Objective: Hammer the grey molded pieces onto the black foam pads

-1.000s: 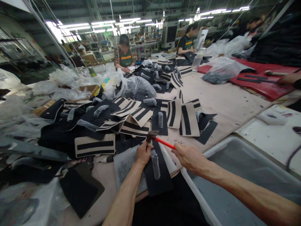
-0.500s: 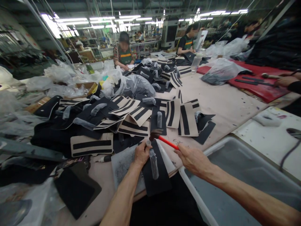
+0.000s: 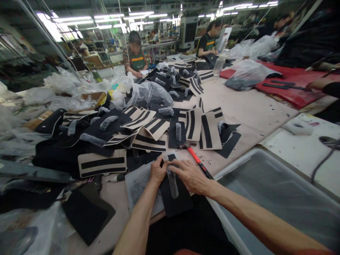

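Observation:
My left hand (image 3: pixel 158 170) is closed around a short metal punch (image 3: pixel 165 158), whose round top shows above the fingers. It stands at the upper end of a black panel (image 3: pixel 176 206). Along this panel runs a strap handle (image 3: pixel 173 187) wrapped in clear plastic. My right hand (image 3: pixel 187 175) reaches over the panel, fingers extended and slightly bent, their tips by the handle's upper end close to the punch. A hammer (image 3: pixel 196 156) with a red and black grip lies on the table just beyond my right hand. Under the panel is a pale, speckled board (image 3: pixel 140 184).
Beige panels with black strips (image 3: pixel 209 132) and dark panels are piled ahead. A grey plastic bin (image 3: pixel 261 187) stands to my right. Plastic bags (image 3: pixel 148 95) lie left and centre. Co-workers (image 3: pixel 136 58) sit across the table; another person's hand (image 3: pixel 317 85) is at the red sheet (image 3: pixel 287 94).
My right hand has let go of the hammer, which now lies on the table, and has moved left to the panel beside the punch. My left hand still holds the punch.

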Tool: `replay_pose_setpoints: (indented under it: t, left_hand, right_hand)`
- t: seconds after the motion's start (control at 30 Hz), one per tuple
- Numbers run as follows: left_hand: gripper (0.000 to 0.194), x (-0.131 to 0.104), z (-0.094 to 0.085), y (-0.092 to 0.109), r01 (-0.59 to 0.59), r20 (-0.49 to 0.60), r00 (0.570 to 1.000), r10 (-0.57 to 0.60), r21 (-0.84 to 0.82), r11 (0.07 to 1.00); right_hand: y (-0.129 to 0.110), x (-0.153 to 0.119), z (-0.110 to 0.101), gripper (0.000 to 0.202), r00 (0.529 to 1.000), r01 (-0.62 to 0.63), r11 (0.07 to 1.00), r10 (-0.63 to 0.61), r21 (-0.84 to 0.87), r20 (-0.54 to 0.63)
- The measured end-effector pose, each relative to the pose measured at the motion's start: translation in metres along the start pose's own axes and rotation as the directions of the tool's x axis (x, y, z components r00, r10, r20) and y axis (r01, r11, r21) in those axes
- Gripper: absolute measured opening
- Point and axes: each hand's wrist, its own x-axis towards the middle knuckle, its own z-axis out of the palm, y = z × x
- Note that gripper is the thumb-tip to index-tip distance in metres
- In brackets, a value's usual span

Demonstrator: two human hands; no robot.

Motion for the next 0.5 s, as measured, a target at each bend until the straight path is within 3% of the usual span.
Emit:
replay_pose_setpoints:
  t: [0.07, 0.17, 0.33, 0.37, 0.43, 0.5]
  left_hand:
    - [0.025, 0.003, 0.000, 0.001, 0.079, -0.027, 0.996, -0.082, -0.091, 0.993]
    - [0.027, 0.010, 0.001, 0.003, 0.207, -0.073, 0.970, -0.232, -0.248, 0.946]
    - [0.034, 0.026, -0.005, 0.012, 0.368, -0.192, 0.848, -0.494, -0.456, 0.810]
    - [0.034, 0.029, -0.010, 0.017, 0.361, -0.204, 0.839, -0.505, -0.486, 0.796]
    - [0.035, 0.034, -0.024, 0.030, 0.283, -0.234, 0.863, -0.447, -0.509, 0.813]
    - [0.034, 0.035, -0.043, 0.047, 0.165, -0.295, 0.892, -0.341, -0.491, 0.855]
  right_hand:
    - [-0.012, 0.016, -0.008, 0.048, 0.982, 0.154, 0.988, -0.152, -0.008, 0.108]
    - [-0.019, 0.034, -0.012, 0.033, 0.960, 0.220, 0.972, -0.202, -0.078, 0.193]
    - [-0.023, 0.048, -0.014, 0.023, 0.893, 0.332, 0.933, -0.266, -0.135, 0.363]
    - [-0.025, 0.048, -0.016, 0.019, 0.897, 0.314, 0.939, -0.244, -0.143, 0.368]
    - [-0.029, 0.048, -0.021, 0.016, 0.929, 0.206, 0.963, -0.138, -0.171, 0.342]
    - [-0.032, 0.046, -0.026, 0.018, 0.959, -0.010, 0.980, 0.065, -0.197, 0.276]
